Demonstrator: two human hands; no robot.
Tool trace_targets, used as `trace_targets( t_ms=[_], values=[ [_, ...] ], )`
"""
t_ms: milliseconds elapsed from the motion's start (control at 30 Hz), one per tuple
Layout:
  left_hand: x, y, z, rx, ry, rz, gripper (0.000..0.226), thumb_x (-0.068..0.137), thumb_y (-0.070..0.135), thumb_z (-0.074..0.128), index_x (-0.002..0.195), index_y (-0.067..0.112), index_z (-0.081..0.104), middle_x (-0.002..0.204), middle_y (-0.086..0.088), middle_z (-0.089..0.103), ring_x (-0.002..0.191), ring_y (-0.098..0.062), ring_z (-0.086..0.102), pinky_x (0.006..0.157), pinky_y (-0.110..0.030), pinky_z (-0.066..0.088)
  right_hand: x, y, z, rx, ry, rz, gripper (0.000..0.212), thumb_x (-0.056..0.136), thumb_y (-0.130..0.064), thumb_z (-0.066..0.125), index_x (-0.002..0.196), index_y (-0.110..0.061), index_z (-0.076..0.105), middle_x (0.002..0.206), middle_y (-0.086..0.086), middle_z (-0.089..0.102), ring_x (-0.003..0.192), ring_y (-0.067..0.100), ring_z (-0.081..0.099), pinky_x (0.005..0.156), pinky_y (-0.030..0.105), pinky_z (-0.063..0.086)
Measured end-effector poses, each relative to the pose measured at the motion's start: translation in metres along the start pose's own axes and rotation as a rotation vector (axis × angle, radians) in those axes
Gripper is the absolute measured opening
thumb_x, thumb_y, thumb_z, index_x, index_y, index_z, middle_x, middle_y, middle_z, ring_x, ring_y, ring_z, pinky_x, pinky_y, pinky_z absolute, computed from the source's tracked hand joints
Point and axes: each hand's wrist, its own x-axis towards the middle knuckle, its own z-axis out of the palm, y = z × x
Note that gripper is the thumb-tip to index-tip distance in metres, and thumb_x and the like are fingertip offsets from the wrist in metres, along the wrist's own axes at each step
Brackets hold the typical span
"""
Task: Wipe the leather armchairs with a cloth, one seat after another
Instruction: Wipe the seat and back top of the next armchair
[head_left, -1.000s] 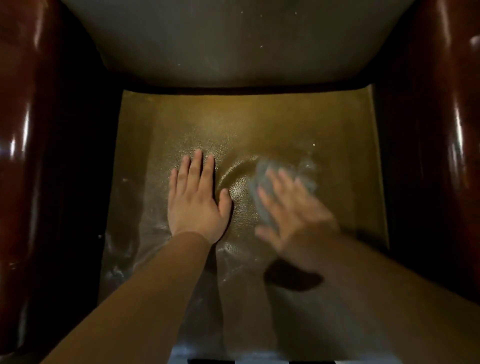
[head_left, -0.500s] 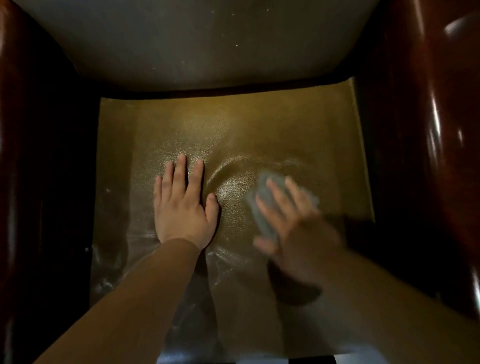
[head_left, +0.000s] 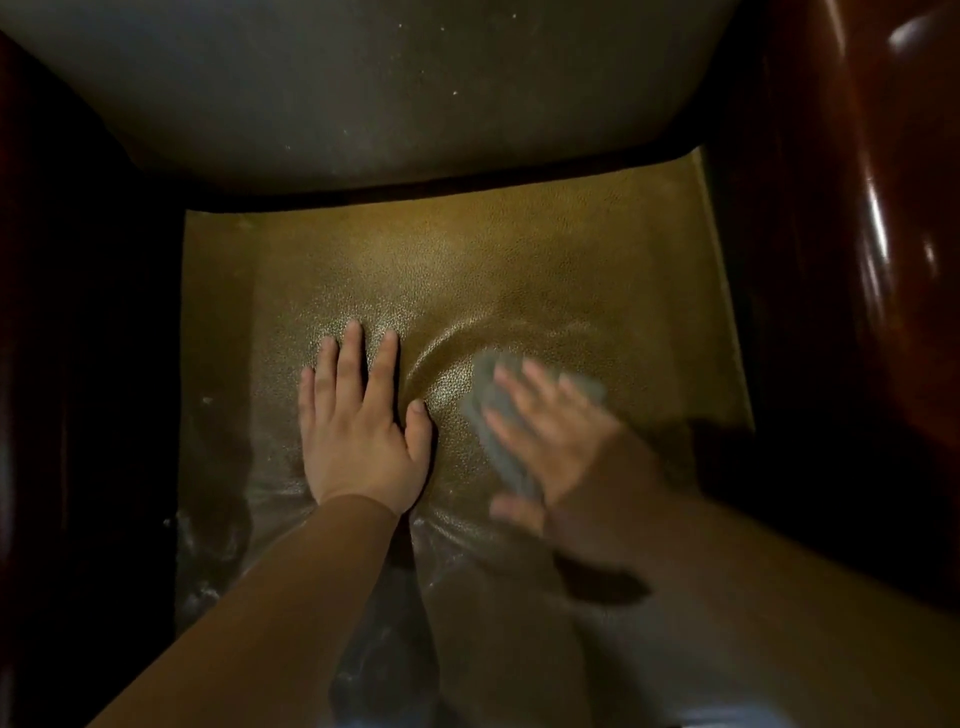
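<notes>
Dark glossy reddish-brown armrest (head_left: 62, 364): far left, unlit.
Olive-gold pebbled leather seat cushion (head_left: 467, 270): centre, between armrests; grey-green backrest (head_left: 363, 88) beyond.
Left hand (head_left: 358, 431): flat, fingers straight, palm pressed on seat left of centre; holds nothing.
Crumpled grey wiping cloth (head_left: 491, 431): on seat, just right of left hand, under right hand; long axis runs near-to-far.
Right hand (head_left: 561, 441): motion-blurred, fingers spread over cloth, pressing it down.
Judgement: unwiped-looking leather lies beyond and right of cloth; right hand nearer.
</notes>
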Motion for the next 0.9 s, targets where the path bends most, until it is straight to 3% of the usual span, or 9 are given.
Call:
trace_targets(
  t_ms=[100, 200, 300, 400, 500, 567, 633, 733, 900],
  values=[
    [-0.001, -0.001, 0.003, -0.001, 0.017, 0.008, 0.069, 0.097, 0.045, 0.041, 0.163, 0.025, 0.036, 0.173, -0.007, 0.024, 0.161, -0.03, 0.016, 0.13, -0.053, 0.011, 0.073, 0.066, -0.039, 0.005, 0.018, 0.283, 0.093, 0.093, -0.076, -0.001, 0.166, -0.019, 0.002, 0.171, 0.015, -0.014, 0.158, 0.032, -0.018, 0.128, 0.046, -0.009],
    [-0.001, -0.002, 0.005, -0.007, 0.015, 0.009, 0.069, 0.098, 0.045, 0.041, 0.163, 0.025, 0.035, 0.173, -0.007, 0.023, 0.161, -0.03, 0.015, 0.13, -0.052, 0.011, 0.079, 0.089, -0.043, 0.18, 0.07, 0.543, 0.088, 0.099, -0.073, 0.007, 0.166, -0.016, 0.005, 0.172, 0.018, -0.008, 0.158, 0.033, -0.014, 0.129, 0.046, -0.007],
    [0.0, -0.002, 0.003, -0.007, 0.008, -0.001, 0.07, 0.097, 0.046, 0.041, 0.164, 0.025, 0.035, 0.174, -0.006, 0.022, 0.161, -0.03, 0.014, 0.13, -0.053, 0.011, 0.025, 0.032, -0.014, 0.126, 0.168, 0.495, 0.097, 0.095, -0.077, 0.009, 0.165, -0.009, 0.014, 0.171, 0.024, 0.003, 0.159, 0.037, -0.004, 0.129, 0.053, 0.005],
    [0.0, -0.001, 0.003, -0.006, 0.001, -0.006, 0.07, 0.097, 0.047, 0.039, 0.164, 0.026, 0.035, 0.174, -0.006, 0.022, 0.161, -0.029, 0.014, 0.13, -0.053, 0.011, -0.042, -0.038, 0.013, 0.097, 0.008, 0.289, 0.104, 0.091, -0.083, 0.017, 0.166, -0.011, 0.011, 0.172, 0.02, -0.005, 0.159, 0.037, -0.009, 0.127, 0.056, 0.01],
    [-0.001, -0.002, 0.004, -0.01, -0.002, -0.001, 0.07, 0.097, 0.048, 0.039, 0.164, 0.026, 0.033, 0.174, -0.006, 0.021, 0.161, -0.029, 0.014, 0.13, -0.053, 0.01, -0.05, -0.021, 0.023, 0.056, 0.017, 0.127, 0.1, 0.092, -0.082, 0.024, 0.164, -0.013, 0.023, 0.173, 0.017, 0.006, 0.16, 0.036, 0.002, 0.126, 0.056, 0.019],
    [-0.001, -0.003, 0.006, -0.009, 0.002, 0.006, 0.071, 0.097, 0.047, 0.04, 0.165, 0.027, 0.032, 0.174, -0.006, 0.021, 0.161, -0.029, 0.013, 0.13, -0.053, 0.009, -0.025, 0.018, 0.013, 0.047, 0.128, 0.22, 0.094, 0.095, -0.078, 0.023, 0.161, -0.013, 0.032, 0.17, 0.019, 0.019, 0.158, 0.039, 0.012, 0.125, 0.057, 0.022],
    [-0.001, -0.004, 0.008, -0.012, 0.0, 0.01, 0.072, 0.097, 0.048, 0.04, 0.165, 0.027, 0.031, 0.174, -0.006, 0.021, 0.162, -0.029, 0.013, 0.13, -0.052, 0.009, -0.002, 0.051, -0.001, 0.169, 0.132, 0.433, 0.097, 0.094, -0.08, 0.006, 0.165, -0.014, 0.02, 0.171, 0.02, 0.009, 0.159, 0.036, 0.0, 0.129, 0.051, 0.006],
    [-0.001, -0.003, 0.002, -0.011, -0.028, 0.011, 0.072, 0.097, 0.049, 0.039, 0.165, 0.028, 0.029, 0.174, -0.005, 0.019, 0.162, -0.029, 0.011, 0.131, -0.051, 0.006, -0.011, 0.022, 0.005, 0.245, 0.214, 0.601, 0.094, 0.098, -0.075, 0.005, 0.165, -0.01, 0.018, 0.17, 0.025, 0.008, 0.159, 0.038, -0.002, 0.129, 0.051, 0.003],
    [0.0, 0.001, -0.012, 0.006, -0.084, 0.009, 0.075, 0.096, 0.05, 0.037, 0.166, 0.026, 0.028, 0.174, -0.009, 0.019, 0.161, -0.031, 0.012, 0.131, -0.051, 0.006, -0.103, -0.089, 0.036, 0.176, -0.029, 0.343, 0.099, 0.093, -0.082, 0.017, 0.166, -0.015, 0.011, 0.173, 0.016, -0.003, 0.16, 0.034, -0.007, 0.128, 0.054, 0.014]
  ],
)
